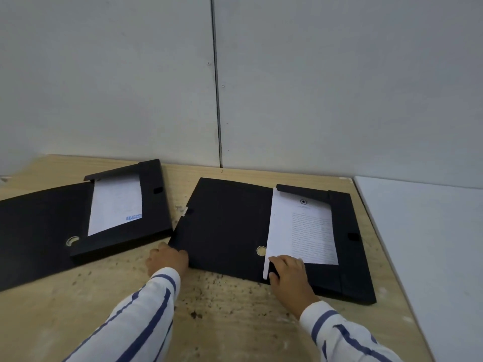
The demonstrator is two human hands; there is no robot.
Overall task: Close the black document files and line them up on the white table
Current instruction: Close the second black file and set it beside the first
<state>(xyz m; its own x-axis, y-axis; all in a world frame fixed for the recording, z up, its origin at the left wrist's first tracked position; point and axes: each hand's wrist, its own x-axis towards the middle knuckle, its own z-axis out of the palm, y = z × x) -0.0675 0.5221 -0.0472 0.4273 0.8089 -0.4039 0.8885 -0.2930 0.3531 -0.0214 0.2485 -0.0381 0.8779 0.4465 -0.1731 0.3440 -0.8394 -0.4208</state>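
Two black document files lie open on a stained wooden board (222, 304). The right file (224, 226) shows its flat cover on the left and a printed sheet (303, 228) in its box half. My left hand (167, 259) grips the near left corner of that cover. My right hand (290, 278) rests on the near edge of the box half, with the thumb at the paper's lower corner. The left file (39, 231) lies open too, with a sheet (116, 205) in its raised box half. The white table (431, 244) adjoins the board on the right.
Grey wall panels (235, 74) rise straight behind the board. The two files nearly touch at their corners near the board's middle. Dark stains speckle the wood in front of me.
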